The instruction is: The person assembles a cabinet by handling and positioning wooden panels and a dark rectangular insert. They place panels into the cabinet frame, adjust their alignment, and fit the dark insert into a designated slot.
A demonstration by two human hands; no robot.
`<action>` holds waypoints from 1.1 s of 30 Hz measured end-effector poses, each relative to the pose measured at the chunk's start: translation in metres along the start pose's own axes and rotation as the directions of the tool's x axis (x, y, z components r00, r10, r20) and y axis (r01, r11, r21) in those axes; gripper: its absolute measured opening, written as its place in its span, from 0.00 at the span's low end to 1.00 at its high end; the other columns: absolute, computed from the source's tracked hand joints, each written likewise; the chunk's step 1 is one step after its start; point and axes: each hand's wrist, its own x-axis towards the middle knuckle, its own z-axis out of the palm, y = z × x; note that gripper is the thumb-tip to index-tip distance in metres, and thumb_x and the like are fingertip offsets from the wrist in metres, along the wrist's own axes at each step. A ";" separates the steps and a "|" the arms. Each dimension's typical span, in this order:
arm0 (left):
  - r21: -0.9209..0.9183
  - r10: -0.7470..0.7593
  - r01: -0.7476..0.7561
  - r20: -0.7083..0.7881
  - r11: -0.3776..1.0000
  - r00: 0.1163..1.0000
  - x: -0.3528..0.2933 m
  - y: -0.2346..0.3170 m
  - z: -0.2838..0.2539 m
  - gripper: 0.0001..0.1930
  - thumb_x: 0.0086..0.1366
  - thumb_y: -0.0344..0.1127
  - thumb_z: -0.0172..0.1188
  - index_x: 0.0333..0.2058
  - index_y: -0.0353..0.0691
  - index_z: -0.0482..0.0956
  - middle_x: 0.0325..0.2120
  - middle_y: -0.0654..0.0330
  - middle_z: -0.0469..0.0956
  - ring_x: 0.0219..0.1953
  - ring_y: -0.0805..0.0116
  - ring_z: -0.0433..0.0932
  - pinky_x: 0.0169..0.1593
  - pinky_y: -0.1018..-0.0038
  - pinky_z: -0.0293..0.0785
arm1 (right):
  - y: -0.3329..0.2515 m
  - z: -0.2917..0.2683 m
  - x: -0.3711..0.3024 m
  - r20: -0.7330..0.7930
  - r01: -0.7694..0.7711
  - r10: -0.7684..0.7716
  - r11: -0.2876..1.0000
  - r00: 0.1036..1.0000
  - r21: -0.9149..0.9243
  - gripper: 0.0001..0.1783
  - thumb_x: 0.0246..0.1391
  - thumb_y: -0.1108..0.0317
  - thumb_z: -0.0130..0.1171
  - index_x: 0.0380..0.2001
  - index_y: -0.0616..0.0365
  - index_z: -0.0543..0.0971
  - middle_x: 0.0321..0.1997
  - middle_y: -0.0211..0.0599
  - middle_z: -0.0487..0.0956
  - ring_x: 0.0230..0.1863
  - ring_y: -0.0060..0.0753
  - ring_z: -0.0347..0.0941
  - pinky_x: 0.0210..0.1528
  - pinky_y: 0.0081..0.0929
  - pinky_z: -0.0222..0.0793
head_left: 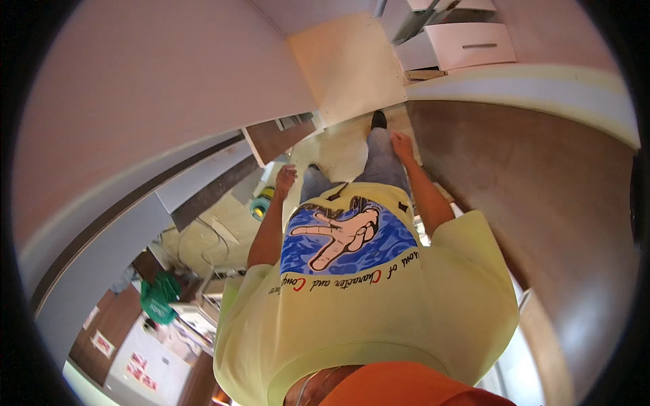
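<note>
Both my arms hang down at my sides as I stand on the floor. My left hand [286, 179] is beside my left thigh, fingers loosely bent and apart, with nothing seen in them. Close to that forearm is a round teal and yellow object [262, 205] on the floor; its kind is unclear. At my right thigh, my right hand [401, 145] rests against the jeans [386, 159], its fingers curled in and nothing visible in them. One dark shoe [379, 120] shows ahead of the other.
A pale board [355, 64] stands ahead. White drawers [472, 46] are at the far right, past a wide dark brown surface [528, 196]. Grey and brown panels [210, 189] line my left. Cables [215, 233] trail over the floor, and a green bag [160, 298] lies behind left.
</note>
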 end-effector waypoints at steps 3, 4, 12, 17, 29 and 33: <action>0.306 0.136 -0.069 -0.203 0.949 0.970 0.000 0.011 0.064 0.14 0.69 0.37 0.53 0.50 0.40 0.75 0.36 0.62 0.78 0.33 0.73 0.76 0.38 0.77 0.73 | -0.016 -0.048 0.065 0.172 -0.100 0.120 0.988 0.978 -0.121 0.22 0.56 0.58 0.56 0.51 0.53 0.82 0.52 0.49 0.81 0.54 0.50 0.77 0.56 0.41 0.70; 0.292 0.131 -0.066 -0.209 0.954 0.969 0.001 0.019 0.083 0.15 0.70 0.39 0.53 0.51 0.41 0.75 0.37 0.62 0.79 0.35 0.72 0.77 0.40 0.75 0.74 | -0.018 -0.063 0.079 0.211 -0.028 0.052 0.993 0.976 -0.114 0.22 0.56 0.58 0.56 0.52 0.53 0.82 0.52 0.50 0.81 0.54 0.51 0.77 0.56 0.41 0.70; 0.431 0.194 -0.137 -0.091 0.892 0.977 0.068 0.074 0.208 0.16 0.71 0.41 0.54 0.53 0.40 0.75 0.42 0.59 0.80 0.41 0.70 0.79 0.44 0.74 0.74 | -0.005 -0.095 0.181 0.300 0.007 0.070 0.969 0.951 -0.247 0.24 0.57 0.57 0.54 0.55 0.54 0.80 0.52 0.52 0.81 0.55 0.54 0.76 0.56 0.43 0.69; 0.424 0.238 -0.194 -0.052 0.885 0.970 0.155 0.093 0.247 0.15 0.69 0.38 0.55 0.49 0.37 0.77 0.39 0.53 0.82 0.40 0.66 0.81 0.45 0.69 0.77 | 0.024 -0.047 0.236 0.328 0.140 -0.034 0.941 0.944 -0.307 0.24 0.58 0.55 0.54 0.52 0.56 0.80 0.51 0.50 0.81 0.54 0.52 0.76 0.56 0.43 0.69; 0.537 0.336 -0.262 -0.043 0.802 0.941 0.410 0.120 0.228 0.12 0.67 0.37 0.55 0.47 0.43 0.79 0.37 0.57 0.83 0.36 0.62 0.82 0.44 0.68 0.78 | 0.050 0.102 0.451 0.302 0.353 -0.260 0.881 0.917 -0.315 0.26 0.58 0.58 0.57 0.57 0.58 0.75 0.55 0.51 0.78 0.55 0.56 0.74 0.59 0.46 0.68; 0.668 0.370 -0.217 -0.094 0.712 0.924 0.498 0.116 0.202 0.13 0.64 0.34 0.59 0.46 0.39 0.79 0.43 0.49 0.80 0.45 0.56 0.79 0.53 0.65 0.74 | 0.043 0.118 0.529 0.229 0.388 -0.315 0.789 0.921 -0.476 0.31 0.58 0.58 0.57 0.64 0.55 0.68 0.62 0.52 0.73 0.61 0.58 0.70 0.64 0.47 0.63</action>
